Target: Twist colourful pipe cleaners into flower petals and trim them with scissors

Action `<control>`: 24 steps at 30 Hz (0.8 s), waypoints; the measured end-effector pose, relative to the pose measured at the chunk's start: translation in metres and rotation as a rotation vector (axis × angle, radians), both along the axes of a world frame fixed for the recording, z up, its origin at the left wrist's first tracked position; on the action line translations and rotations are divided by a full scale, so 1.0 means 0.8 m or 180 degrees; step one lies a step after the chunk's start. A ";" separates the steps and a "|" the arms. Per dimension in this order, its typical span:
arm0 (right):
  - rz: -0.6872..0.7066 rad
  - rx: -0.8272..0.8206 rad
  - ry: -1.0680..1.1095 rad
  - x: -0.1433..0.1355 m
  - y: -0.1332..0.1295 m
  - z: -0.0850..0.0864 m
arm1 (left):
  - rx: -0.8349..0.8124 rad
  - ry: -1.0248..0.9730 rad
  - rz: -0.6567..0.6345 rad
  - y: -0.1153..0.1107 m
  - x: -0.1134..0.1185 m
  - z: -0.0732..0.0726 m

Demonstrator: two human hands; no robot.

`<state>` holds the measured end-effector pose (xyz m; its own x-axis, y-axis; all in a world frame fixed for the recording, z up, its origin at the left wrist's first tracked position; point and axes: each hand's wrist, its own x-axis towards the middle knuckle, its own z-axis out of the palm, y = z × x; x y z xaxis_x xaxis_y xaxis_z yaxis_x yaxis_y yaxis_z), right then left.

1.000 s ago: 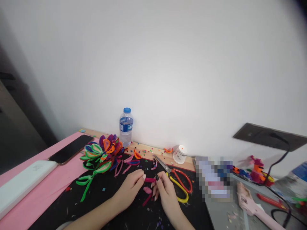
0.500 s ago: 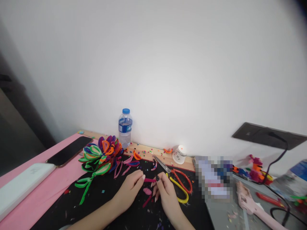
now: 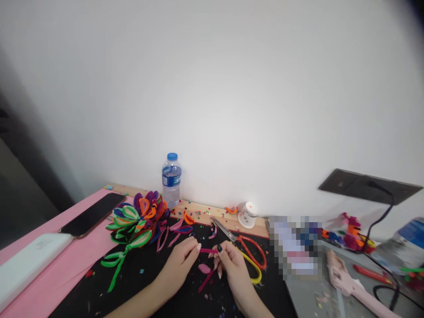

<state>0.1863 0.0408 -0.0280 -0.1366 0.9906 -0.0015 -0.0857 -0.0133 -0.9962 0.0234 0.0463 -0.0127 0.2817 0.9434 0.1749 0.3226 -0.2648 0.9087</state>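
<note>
A short magenta pipe cleaner point(image 3: 208, 251) stretches level between my two hands. My left hand point(image 3: 183, 260) pinches its left end between thumb and fingers. The other end sits between the thumb and forefinger of my right hand point(image 3: 232, 264), which is closed on it. Below, on the black mat point(image 3: 165, 304), lie a pink looped petal point(image 3: 204, 268) and another magenta strip point(image 3: 206, 282). Scissors point(image 3: 232, 236) with red and yellow handles rest just behind my right hand, partly hidden by it. Left of my hands is a bunch of colourful pipe-cleaner flowers point(image 3: 142, 212) with green leaves.
A water bottle point(image 3: 171, 181) and a white paper cup point(image 3: 247, 215) stand along the wall. At left lie a phone point(image 3: 94, 214) and a white power bank point(image 3: 33, 265). A pink glue gun point(image 3: 347, 282) with its cable lies at right. Coloured scraps are scattered about.
The view has shifted slightly. Both hands keep their pinch on the magenta pipe cleaner, and their pose is nearly the same.
</note>
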 end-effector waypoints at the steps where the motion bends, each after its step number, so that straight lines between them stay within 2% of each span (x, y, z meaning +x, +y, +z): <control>1: -0.0010 -0.0014 -0.0045 0.000 0.000 0.000 | -0.0029 -0.0006 0.0013 0.000 0.000 0.001; 13: 0.0030 -0.0042 -0.0146 0.001 -0.001 0.004 | -0.0188 -0.0052 -0.0026 -0.005 0.001 0.001; 19: 0.0030 0.0182 0.0088 0.006 0.000 0.011 | -0.0234 -0.0071 0.0004 -0.001 0.001 -0.001; 24: -0.0006 0.0128 0.0276 0.010 0.000 0.008 | -0.0244 -0.0135 -0.0008 0.002 0.002 -0.003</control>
